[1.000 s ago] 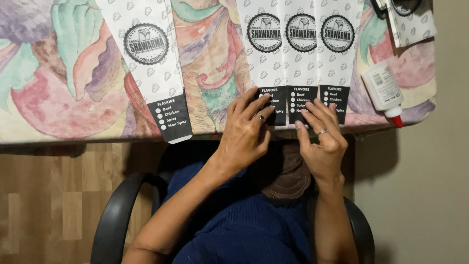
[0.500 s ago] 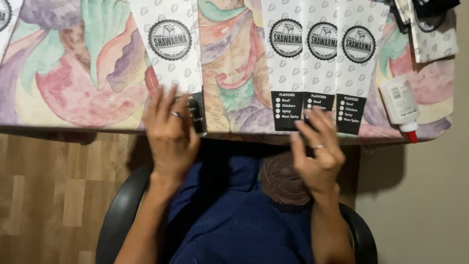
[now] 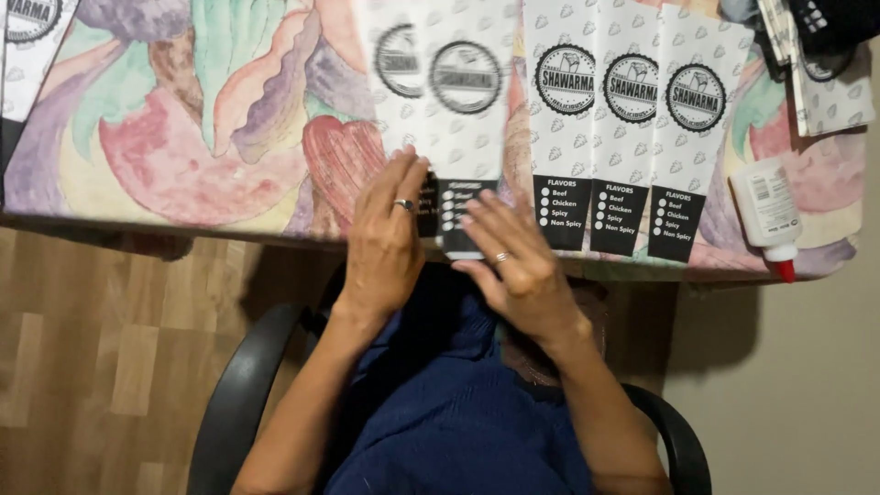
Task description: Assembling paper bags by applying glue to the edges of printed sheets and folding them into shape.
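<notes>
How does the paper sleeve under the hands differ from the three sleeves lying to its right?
The sleeve under the hands looks motion-blurred; the three sleeves are sharp. The left hand and right hand touch its dark end; the three lie untouched, overlapping in a row. All share white patterned paper, round emblems and dark ends.

Our left hand reaches forward, palm down, fingers together and extended; our right hand lies just beside it, fingers angled leftward; both forearms bare.
</notes>
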